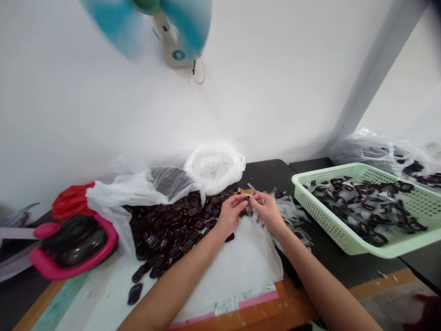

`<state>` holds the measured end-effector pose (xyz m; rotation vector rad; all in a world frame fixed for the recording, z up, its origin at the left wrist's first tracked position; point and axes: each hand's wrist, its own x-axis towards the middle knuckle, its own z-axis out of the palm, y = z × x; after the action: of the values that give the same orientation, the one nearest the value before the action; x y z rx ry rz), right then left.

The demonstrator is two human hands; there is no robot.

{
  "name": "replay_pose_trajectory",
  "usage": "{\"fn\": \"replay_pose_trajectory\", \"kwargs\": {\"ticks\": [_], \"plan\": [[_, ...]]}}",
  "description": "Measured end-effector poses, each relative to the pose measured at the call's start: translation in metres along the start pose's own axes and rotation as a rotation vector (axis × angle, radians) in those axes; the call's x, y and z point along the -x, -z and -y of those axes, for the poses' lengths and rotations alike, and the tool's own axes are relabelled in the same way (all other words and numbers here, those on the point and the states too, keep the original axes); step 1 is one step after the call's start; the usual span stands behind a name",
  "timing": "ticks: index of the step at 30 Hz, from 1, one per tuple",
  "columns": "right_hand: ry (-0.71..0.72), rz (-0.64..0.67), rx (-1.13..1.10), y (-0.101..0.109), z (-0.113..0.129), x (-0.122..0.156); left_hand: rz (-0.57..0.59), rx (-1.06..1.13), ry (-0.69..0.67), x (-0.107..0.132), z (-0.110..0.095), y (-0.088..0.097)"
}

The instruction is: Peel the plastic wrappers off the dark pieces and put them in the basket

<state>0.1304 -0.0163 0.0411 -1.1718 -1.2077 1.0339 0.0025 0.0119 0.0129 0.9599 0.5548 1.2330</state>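
Our bare forearms (179, 285) reach across a white sheet (230, 266), left hand (229, 215) and right hand (268, 212) closed in a fingertip pinch on a small dark glossy piece (248, 201) above its far edge. Beside them lie a heap of dark brown glossy pieces (168, 230) and crumpled clear plastic strips (289, 214).

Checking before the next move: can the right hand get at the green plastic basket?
Probably yes: only loose clear plastic strips lie between the right hand and the green plastic basket, and they look low enough to pass over.
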Motion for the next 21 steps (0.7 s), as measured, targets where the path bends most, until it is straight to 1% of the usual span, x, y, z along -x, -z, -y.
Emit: {"fn": "replay_pose_trajectory", "kwargs": {"ticks": [5, 12, 15, 19, 21], "plan": [[0.063, 0.041, 0.01, 0.0001, 0.0017, 0.0002, 0.014, -0.083, -0.03, -0.0018, -0.0007, 0.0042], [0.064, 0.031, 0.014, -0.0005, -0.0043, -0.0022, -0.026, -0.151, -0.113, -0.0012, -0.0043, 0.0024], [0.079, 0.04, 0.015, -0.0005, -0.0044, -0.002, -0.043, -0.142, -0.1, -0.0021, -0.0052, 0.0029], [0.08, 0.046, 0.008, 0.0, -0.0027, -0.0014, -0.033, -0.163, -0.062, -0.0043, -0.0048, 0.0053], [0.095, 0.043, 0.026, 0.0006, -0.0026, -0.0018, -0.036, -0.137, -0.038, -0.0049, -0.0047, 0.006]]}}
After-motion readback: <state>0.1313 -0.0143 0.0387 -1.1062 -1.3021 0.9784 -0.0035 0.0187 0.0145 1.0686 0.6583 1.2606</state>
